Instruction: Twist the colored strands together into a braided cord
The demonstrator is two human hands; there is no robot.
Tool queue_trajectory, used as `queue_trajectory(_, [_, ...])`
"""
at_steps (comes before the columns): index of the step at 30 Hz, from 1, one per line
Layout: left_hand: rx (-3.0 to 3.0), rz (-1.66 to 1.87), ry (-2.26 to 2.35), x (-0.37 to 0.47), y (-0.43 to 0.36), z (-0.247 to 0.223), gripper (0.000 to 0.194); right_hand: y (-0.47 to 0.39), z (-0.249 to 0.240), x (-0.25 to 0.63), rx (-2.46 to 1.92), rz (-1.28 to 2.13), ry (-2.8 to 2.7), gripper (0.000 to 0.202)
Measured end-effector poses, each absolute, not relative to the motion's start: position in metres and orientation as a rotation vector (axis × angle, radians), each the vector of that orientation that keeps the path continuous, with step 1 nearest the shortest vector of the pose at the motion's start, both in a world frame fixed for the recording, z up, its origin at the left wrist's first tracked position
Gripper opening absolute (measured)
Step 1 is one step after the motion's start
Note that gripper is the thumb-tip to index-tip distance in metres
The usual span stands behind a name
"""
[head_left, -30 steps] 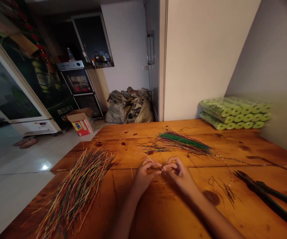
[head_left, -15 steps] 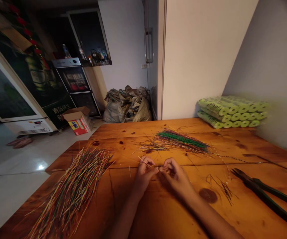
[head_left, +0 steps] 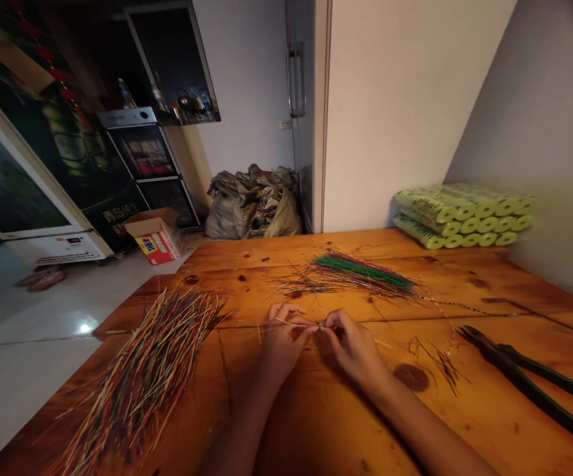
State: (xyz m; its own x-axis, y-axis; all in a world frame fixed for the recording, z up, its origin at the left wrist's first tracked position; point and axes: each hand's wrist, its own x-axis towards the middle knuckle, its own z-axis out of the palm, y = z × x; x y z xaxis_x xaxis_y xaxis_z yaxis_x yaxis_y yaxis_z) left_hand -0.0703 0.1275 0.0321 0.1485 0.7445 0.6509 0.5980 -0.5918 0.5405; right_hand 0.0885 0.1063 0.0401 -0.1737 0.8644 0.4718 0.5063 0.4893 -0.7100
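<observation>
Close together over the middle of the wooden table, my left hand (head_left: 282, 345) and my right hand (head_left: 354, 345) meet at their fingertips. Thin coloured wires (head_left: 294, 323) run through the left hand, pinched between thumb and forefinger, their loose ends pointing left. The right thumb and forefinger are pinched on the same wires; the exact join is too small to make out. To the left lies a large spread of multicoloured wires (head_left: 155, 370). Beyond my hands is another wire bundle (head_left: 363, 272) with a green middle.
Long-handled cutters (head_left: 515, 363) lie at the right, beside a few short dark wires (head_left: 445, 367). Yellow-green rolls (head_left: 465, 215) are stacked at the table's back right. Past the table (head_left: 286, 248) stand grey sacks (head_left: 254, 205) and a red-and-white carton (head_left: 155, 238).
The left hand's outer fingers have straightened somewhat, and the wires now show longer to its left. Both hands stay pinched together. The whole view has shifted slightly.
</observation>
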Motion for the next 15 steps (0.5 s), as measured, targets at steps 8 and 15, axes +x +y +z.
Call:
queue_trajectory(8, [1.916, 1.246, 1.083, -0.0685, 0.1256, 0.035, 0.026, 0.1051, 0.0397, 0.0862, -1.13, 0.515, -1.815, 0.003])
queue_trajectory(15, [1.889, 1.319, 1.079, -0.0747, 0.1302, 0.0349, 0.012, 0.1101, 0.0352, 0.0873, -1.106, 0.754, -1.566, 0.013])
